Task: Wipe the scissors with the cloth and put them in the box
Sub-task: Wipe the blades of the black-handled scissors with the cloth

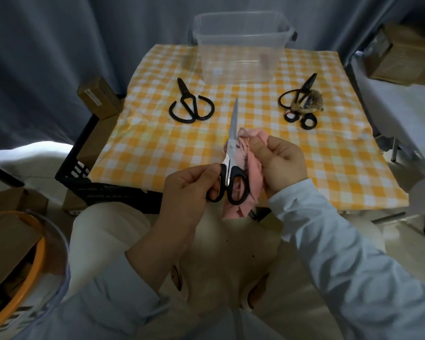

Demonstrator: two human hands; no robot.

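Scissors (pixel 232 143) are held above the near edge of the checked surface (pixel 157 143), black handles pinched in the curled fingers of the left hand (pixel 187 185), blades closed and pointed away. A pink cloth (pixel 253 168) is gripped in the right hand (pixel 282 163) and bunched against the blade, just beside the left hand. The wipe is best drawn from pivot to tip along the flat, handles steadied. The clear box (pixel 241 47) stands well beyond both hands.
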